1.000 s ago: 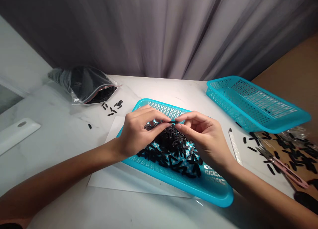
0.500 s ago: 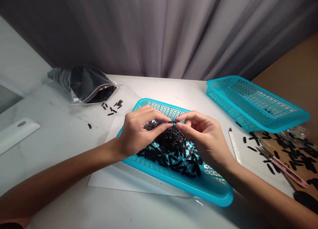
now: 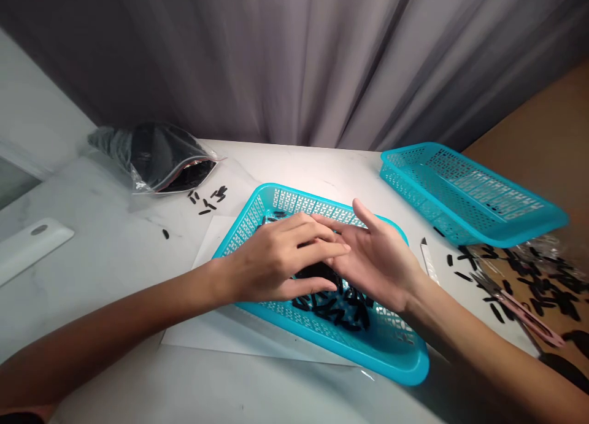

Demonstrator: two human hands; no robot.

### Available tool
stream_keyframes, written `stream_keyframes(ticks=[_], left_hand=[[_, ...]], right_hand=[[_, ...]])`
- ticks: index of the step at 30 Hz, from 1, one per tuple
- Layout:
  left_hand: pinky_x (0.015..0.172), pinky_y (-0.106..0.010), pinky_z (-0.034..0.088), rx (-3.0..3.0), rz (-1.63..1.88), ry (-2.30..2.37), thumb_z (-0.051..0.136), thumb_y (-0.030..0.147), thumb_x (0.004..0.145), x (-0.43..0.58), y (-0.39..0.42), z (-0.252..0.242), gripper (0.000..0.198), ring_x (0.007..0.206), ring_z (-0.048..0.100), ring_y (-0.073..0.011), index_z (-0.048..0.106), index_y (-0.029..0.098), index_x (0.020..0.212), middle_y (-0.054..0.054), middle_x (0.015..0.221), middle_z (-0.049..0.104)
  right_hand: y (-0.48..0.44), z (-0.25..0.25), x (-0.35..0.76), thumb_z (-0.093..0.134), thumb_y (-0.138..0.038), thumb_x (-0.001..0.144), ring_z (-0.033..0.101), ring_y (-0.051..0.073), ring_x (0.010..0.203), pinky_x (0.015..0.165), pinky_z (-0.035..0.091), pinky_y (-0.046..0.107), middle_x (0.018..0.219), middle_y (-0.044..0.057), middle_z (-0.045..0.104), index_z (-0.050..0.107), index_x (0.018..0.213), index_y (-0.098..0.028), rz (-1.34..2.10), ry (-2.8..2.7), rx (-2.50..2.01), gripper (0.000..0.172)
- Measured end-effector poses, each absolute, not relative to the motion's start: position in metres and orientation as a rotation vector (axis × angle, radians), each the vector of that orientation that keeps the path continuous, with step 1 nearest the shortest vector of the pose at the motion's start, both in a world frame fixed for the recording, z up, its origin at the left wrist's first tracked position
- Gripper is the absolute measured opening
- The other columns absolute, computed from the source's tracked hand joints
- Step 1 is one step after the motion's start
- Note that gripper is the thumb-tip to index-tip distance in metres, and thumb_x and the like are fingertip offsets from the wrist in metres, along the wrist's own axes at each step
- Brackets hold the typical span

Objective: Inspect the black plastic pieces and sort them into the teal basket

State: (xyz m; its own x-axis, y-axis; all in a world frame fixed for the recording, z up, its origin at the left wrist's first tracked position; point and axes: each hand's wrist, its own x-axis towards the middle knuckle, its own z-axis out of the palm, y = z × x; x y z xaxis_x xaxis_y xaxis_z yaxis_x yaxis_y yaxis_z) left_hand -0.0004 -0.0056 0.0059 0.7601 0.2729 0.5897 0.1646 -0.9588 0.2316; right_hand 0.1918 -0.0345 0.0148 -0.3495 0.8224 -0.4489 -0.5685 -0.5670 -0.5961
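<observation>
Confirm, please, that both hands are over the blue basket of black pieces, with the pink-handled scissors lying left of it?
Not quite: the head view shows the pink-handled scissors lying right of the blue basket, not left. The left hand and right hand are over it, as stated.

left hand (image 3: pixel 280 258) now spread, right hand (image 3: pixel 380 258) opened

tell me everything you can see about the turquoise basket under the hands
The turquoise plastic basket is a shallow rectangular tray with a rounded rim and walls pierced in a lattice of small openings. It lies at an angle on a white sheet of paper, on a white marble-look table. Small black pieces lie heaped inside it. The left hand and right hand are above it; whether either touches the basket itself cannot be told.
</observation>
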Motion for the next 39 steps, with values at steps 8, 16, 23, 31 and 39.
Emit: stream_keyframes(ticks=[8,16,23,31,39], left_hand=[[0.09,-0.036,0.057,2.729,1.01,0.424,0.058,0.016,0.097,0.0006,-0.0031,0.0006,0.011,0.094,0.069,-0.0175,0.068,0.015,0.099,-0.004,0.099,0.076],[0.075,-0.023,0.058,2.447,1.346,0.699,0.067,0.007,0.089,-0.0004,-0.0023,0.004,0.016,0.082,0.07,-0.0108,0.068,0.017,0.102,-0.001,0.091,0.075],[0.073,-0.024,0.06,2.412,1.431,0.729,0.072,0.015,0.088,-0.0007,-0.0031,0.0054,0.014,0.078,0.07,-0.0109,0.067,0.018,0.101,-0.001,0.087,0.075],[0.065,-0.02,0.059,2.361,1.447,0.82,0.076,0.014,0.083,0.0003,-0.0041,0.0056,0.022,0.077,0.07,-0.0108,0.065,0.017,0.102,0.0,0.087,0.074],[0.066,-0.021,0.059,2.365,1.458,0.827,0.076,0.016,0.084,0.0,-0.0032,0.0057,0.017,0.077,0.071,-0.0112,0.067,0.016,0.099,0.0,0.086,0.075]], right_hand=[[-0.0396,0.0152,0.1893,0.047,-0.06,0.094,0.062,0.023,0.103,0.091,0.051,0.033,0.101,0.01,0.069,0.071,0.111,-0.016,2.098,-0.527,-0.733,0.053],[-0.038,0.0091,0.1889,0.072,-0.02,0.087,0.068,0.017,0.101,0.103,0.048,0.031,0.105,0.005,0.076,0.078,0.104,-0.02,1.856,-0.829,-0.932,0.018],[-0.0373,0.0094,0.1901,0.079,-0.026,0.081,0.069,0.015,0.077,0.077,0.054,0.03,0.083,0.003,0.075,0.079,0.089,-0.024,1.623,-0.916,-1.054,0.009],[-0.0402,0.0089,0.1885,0.082,-0.026,0.079,0.07,0.015,0.078,0.076,0.051,0.029,0.081,0.002,0.076,0.078,0.088,-0.023,1.506,-0.991,-1.051,0.01],[-0.0396,0.0084,0.1895,0.081,-0.028,0.08,0.071,0.016,0.076,0.072,0.051,0.029,0.081,0.003,0.076,0.076,0.092,-0.022,1.507,-0.992,-1.065,0.015]])
